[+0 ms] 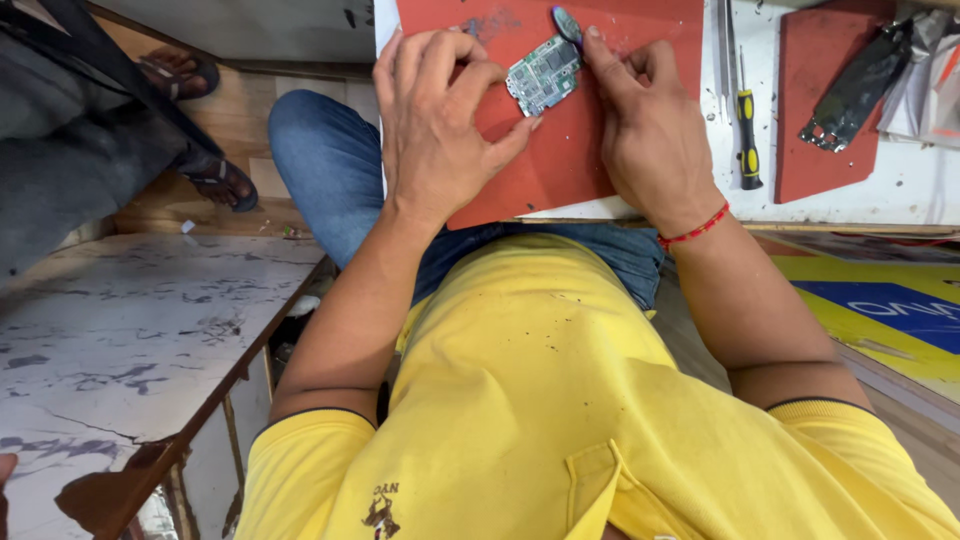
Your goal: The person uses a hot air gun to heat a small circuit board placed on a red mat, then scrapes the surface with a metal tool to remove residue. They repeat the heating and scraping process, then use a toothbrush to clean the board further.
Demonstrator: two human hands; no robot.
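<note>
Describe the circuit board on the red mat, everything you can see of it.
The circuit board is small, greenish-grey and roughly rectangular, studded with tiny silvery parts. It lies flat and tilted on the red mat. The left hand steadies its lower edge; the right hand presses a thin tool at its top corner.

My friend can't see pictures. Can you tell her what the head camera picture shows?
Two bare hands work on a small green circuit board lying on a red mat on a white workbench. The left hand steadies the board, and the right hand presses a small flat tool against its top edge. A yellow-handled screwdriver lies to the right.
</note>
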